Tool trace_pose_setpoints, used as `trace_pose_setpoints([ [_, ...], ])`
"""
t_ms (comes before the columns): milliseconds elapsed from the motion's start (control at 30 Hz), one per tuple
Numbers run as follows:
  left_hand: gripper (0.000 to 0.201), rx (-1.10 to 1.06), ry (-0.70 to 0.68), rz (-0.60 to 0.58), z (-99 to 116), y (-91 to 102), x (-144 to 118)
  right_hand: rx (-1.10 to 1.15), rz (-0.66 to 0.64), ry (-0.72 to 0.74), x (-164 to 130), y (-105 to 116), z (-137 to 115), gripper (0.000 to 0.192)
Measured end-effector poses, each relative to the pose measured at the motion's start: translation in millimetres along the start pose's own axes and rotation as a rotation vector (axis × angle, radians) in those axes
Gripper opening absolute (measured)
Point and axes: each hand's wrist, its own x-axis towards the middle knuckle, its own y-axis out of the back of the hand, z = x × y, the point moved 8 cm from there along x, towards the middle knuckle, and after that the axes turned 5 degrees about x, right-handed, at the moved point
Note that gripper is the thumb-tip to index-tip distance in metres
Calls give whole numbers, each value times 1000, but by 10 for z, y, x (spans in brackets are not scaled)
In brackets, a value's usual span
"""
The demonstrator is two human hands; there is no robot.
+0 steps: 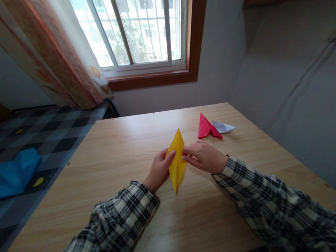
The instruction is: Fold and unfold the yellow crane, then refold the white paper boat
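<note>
A yellow folded paper (177, 168), long and diamond-shaped with a crease down its middle, is held up over the table. My left hand (158, 166) grips its left edge, the thumb lying across the front and the other fingers behind. At the right edge, my right hand (203, 154) has its fingers bent and drawn together against the paper. Whether those fingertips pinch the edge or only touch it is hard to make out.
On the wooden table (123, 145), a red folded paper (207, 128) and a white folded paper (223, 127) lie at the back right. A blue folded paper (14, 173) rests on the checked bed (54, 127) to the left. Beyond the table are a wall and window (145, 26).
</note>
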Motion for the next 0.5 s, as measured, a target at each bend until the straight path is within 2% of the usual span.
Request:
trace_pose_setpoints([
  [100, 41, -41, -1, 5, -10, 3, 8, 110, 57, -23, 6, 27, 51, 11],
  [200, 39, -93, -16, 33, -11, 19, 20, 390, 172, -79, 15, 33, 175, 2],
  [267, 39, -114, -18, 54, -25, 33, 32, 607, 239, -116, 28, -14, 284, 4],
  [400, 40, -139, 0, 77, -74, 50, 55, 1077, 296, -221, 67, -242, 494, 23],
  [500, 40, -163, 1, 87, -83, 56, 59, 1284, 340, -287, 68, -401, 581, 27],
])
